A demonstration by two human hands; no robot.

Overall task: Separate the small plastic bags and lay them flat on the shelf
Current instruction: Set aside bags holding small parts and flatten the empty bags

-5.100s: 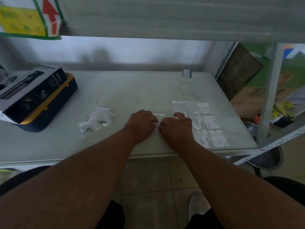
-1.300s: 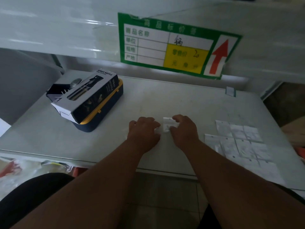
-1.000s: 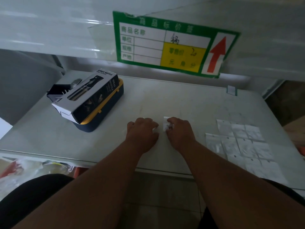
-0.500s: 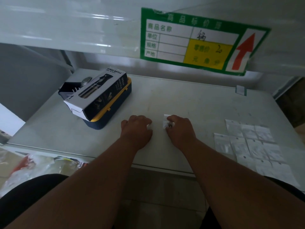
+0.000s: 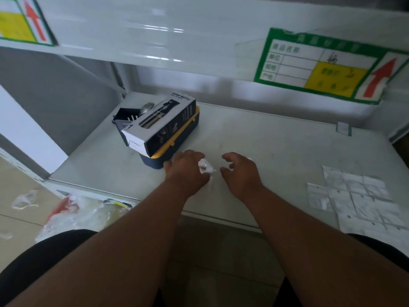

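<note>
In the left hand [image 5: 188,171], a crumpled clear small plastic bag [image 5: 205,166].

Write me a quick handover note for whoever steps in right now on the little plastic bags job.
Left hand: grips a crumpled bunch of small bags just above the shelf.
Right hand: fingers loosely curled; whether it holds anything cannot be told.
Done: a patch of flat bags lies side by side at the shelf's right front.
Left: pull apart the bunch in the left hand and lay each bag flat beside the patch.
The spray bottle box sits at the back left.
</note>
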